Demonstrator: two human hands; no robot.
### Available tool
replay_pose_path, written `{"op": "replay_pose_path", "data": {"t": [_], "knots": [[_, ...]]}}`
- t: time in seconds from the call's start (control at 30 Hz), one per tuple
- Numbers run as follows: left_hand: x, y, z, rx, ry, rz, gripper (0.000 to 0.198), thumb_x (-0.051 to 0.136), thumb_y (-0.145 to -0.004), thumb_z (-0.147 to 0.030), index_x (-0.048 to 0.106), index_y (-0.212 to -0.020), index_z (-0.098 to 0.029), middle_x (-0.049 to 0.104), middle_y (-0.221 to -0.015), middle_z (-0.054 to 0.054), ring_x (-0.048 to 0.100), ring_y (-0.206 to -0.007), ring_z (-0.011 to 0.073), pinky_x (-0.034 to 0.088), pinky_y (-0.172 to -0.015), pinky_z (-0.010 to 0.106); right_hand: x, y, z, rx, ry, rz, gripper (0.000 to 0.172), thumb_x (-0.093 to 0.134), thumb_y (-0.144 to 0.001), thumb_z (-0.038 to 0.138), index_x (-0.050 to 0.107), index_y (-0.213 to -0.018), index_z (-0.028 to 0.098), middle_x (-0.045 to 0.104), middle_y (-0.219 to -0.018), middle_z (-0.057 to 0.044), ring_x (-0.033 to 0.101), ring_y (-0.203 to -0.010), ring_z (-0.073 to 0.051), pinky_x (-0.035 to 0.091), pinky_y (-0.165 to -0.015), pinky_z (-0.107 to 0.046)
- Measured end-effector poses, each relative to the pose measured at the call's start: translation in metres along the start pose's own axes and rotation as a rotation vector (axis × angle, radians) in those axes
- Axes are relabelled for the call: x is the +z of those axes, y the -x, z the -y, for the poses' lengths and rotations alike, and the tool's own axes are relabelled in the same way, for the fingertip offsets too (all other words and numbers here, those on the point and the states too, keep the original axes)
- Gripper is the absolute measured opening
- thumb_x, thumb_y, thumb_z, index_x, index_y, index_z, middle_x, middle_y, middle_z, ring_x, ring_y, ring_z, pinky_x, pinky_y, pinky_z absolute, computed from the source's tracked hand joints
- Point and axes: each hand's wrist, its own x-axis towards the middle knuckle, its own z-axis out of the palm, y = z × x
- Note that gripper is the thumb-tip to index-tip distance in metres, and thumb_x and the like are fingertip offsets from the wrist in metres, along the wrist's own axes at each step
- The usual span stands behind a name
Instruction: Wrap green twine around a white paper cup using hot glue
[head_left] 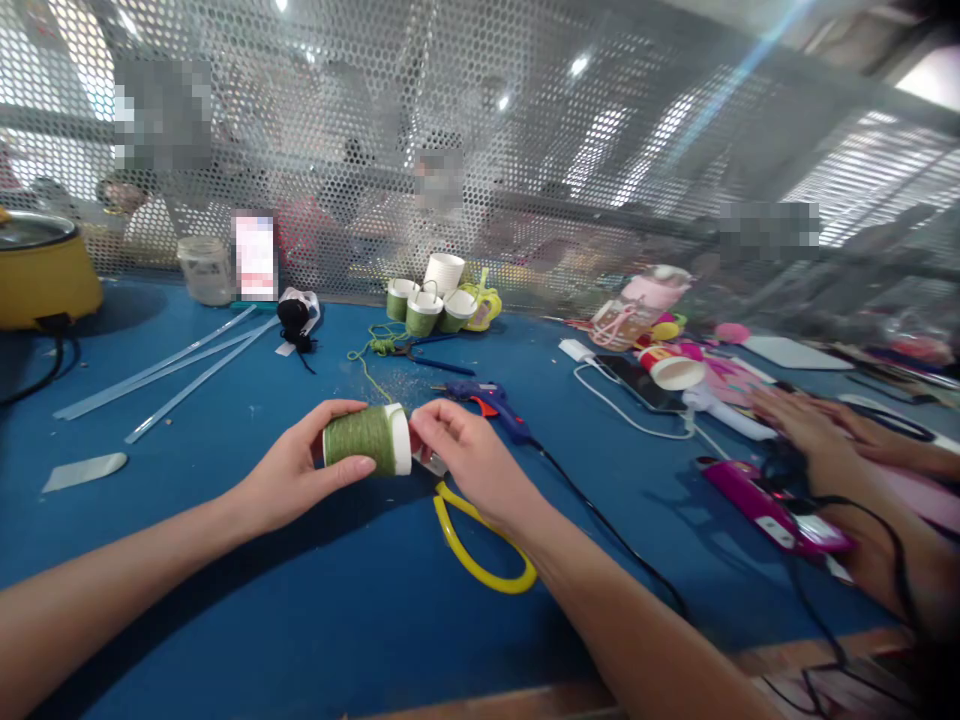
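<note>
My left hand (319, 465) is wrapped round a paper cup (360, 442) that lies sideways, its wall covered in wound green yarn with a white rim showing on the right. At that rim, the fingers of my right hand (454, 445) are pinched together; what they grip, if anything, is hidden. A green strand runs from the cup to a small tangle of yarn (384, 346) farther back. Scissors with yellow handles (484, 570) lie on the table below my right hand, partly covered by it. Behind that hand rests a blue glue gun (499, 408).
Several yarn-wrapped cups (424, 313) and pliers (442, 362) are at the back. Glue sticks (202, 375), black yarn (294, 318), a jar (205, 270) and a yellow pot (49, 275) occupy the left. At right, another person's hands (795, 420) are near a magenta power strip (772, 505) and cables.
</note>
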Motion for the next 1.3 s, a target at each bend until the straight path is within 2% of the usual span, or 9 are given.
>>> {"op": "replay_pose_path", "data": {"t": [0.17, 0.3, 0.47, 0.77, 0.9, 0.97, 1.07, 1.17, 1.3], "knots": [[0.001, 0.002, -0.001, 0.004, 0.009, 0.067, 0.044, 0.063, -0.075, -0.033, 0.046, -0.113, -0.019, 0.059, -0.101, 0.006, 0.06, -0.085, 0.0194, 0.051, -0.072, 0.031, -0.004, -0.005, -0.006, 0.02, 0.059, 0.024, 0.023, 0.053, -0.076, 0.022, 0.054, -0.099, 0.019, 0.056, -0.066, 0.003, 0.053, -0.059, -0.011, 0.041, -0.054, -0.023], [0.001, 0.003, -0.001, 0.017, -0.034, 0.116, 0.045, 0.063, -0.075, -0.034, 0.047, -0.113, -0.018, 0.059, -0.105, 0.007, 0.06, -0.088, 0.0207, 0.051, -0.072, 0.031, -0.008, -0.007, -0.006, -0.036, 0.23, -0.05, 0.014, 0.052, -0.077, 0.021, 0.062, -0.085, 0.016, 0.062, -0.071, -0.001, 0.055, -0.062, -0.013, 0.043, -0.058, -0.026], [0.0, 0.006, -0.004, 0.136, -0.301, 0.172, 0.045, 0.064, -0.074, -0.036, 0.049, -0.113, -0.018, 0.059, -0.105, 0.007, 0.059, -0.091, 0.022, 0.049, -0.08, 0.035, -0.01, -0.008, 0.0, -0.116, 0.278, -0.099, 0.014, 0.054, -0.077, 0.019, 0.064, -0.085, 0.016, 0.067, -0.079, -0.004, 0.059, -0.07, -0.014, 0.045, -0.064, -0.027], [0.004, 0.017, -0.001, 0.388, -0.478, 0.267, 0.064, 0.066, -0.074, -0.035, 0.035, -0.129, -0.024, 0.052, -0.12, 0.01, 0.055, -0.105, 0.025, 0.047, -0.087, 0.036, 0.001, -0.015, 0.0, -0.117, 0.255, 0.165, 0.016, 0.055, -0.076, 0.012, 0.069, -0.082, 0.017, 0.07, -0.084, -0.003, 0.062, -0.078, -0.014, 0.047, -0.071, -0.027], [0.004, 0.017, -0.005, 0.412, -0.495, 0.311, 0.053, 0.065, -0.075, -0.033, 0.044, -0.123, -0.023, 0.052, -0.115, 0.01, 0.055, -0.105, 0.0247, 0.047, -0.088, 0.037, 0.002, -0.017, -0.004, -0.075, 0.228, 0.264, 0.017, 0.056, -0.076, 0.014, 0.068, -0.089, 0.015, 0.07, -0.082, -0.003, 0.063, -0.076, -0.013, 0.048, -0.07, -0.026], [0.003, 0.015, -0.007, 0.395, -0.489, 0.276, 0.05, 0.065, -0.075, -0.033, 0.047, -0.12, -0.021, 0.054, -0.111, 0.01, 0.056, -0.099, 0.0234, 0.049, -0.084, 0.036, -0.004, -0.02, -0.005, -0.029, 0.242, 0.193, 0.024, 0.053, -0.078, 0.014, 0.065, -0.099, 0.014, 0.069, -0.078, -0.004, 0.062, -0.067, -0.012, 0.048, -0.06, -0.024], [0.001, 0.011, -0.009, 0.368, -0.478, 0.191, 0.047, 0.064, -0.076, -0.031, 0.047, -0.118, -0.021, 0.054, -0.11, 0.009, 0.055, -0.099, 0.0233, 0.047, -0.086, 0.036, -0.026, -0.027, -0.001, 0.041, 0.422, -0.06, 0.027, 0.044, -0.083, 0.016, 0.06, -0.104, 0.014, 0.068, -0.082, -0.006, 0.061, -0.061, -0.011, 0.047, -0.051, -0.022], [-0.001, 0.007, -0.007, 0.341, -0.437, 0.114, 0.045, 0.065, -0.075, -0.028, 0.047, -0.117, -0.021, 0.054, -0.111, 0.009, 0.054, -0.102, 0.0229, 0.046, -0.089, 0.037, -0.057, -0.033, 0.001, 0.095, 0.701, -0.269, 0.019, 0.046, -0.083, 0.023, 0.062, -0.09, 0.015, 0.067, -0.082, -0.008, 0.063, -0.069, -0.016, 0.048, -0.06, -0.028], [-0.004, 0.004, -0.001, 0.277, -0.34, 0.053, 0.045, 0.065, -0.073, -0.026, 0.048, -0.114, -0.022, 0.053, -0.111, 0.007, 0.055, -0.1, 0.0217, 0.048, -0.085, 0.036, -0.084, -0.036, -0.013, 0.224, 0.875, -0.28, 0.016, 0.061, -0.067, 0.014, 0.055, -0.053, 0.017, 0.063, -0.066, -0.011, 0.062, -0.075, -0.026, 0.045, -0.066, -0.035]]}}
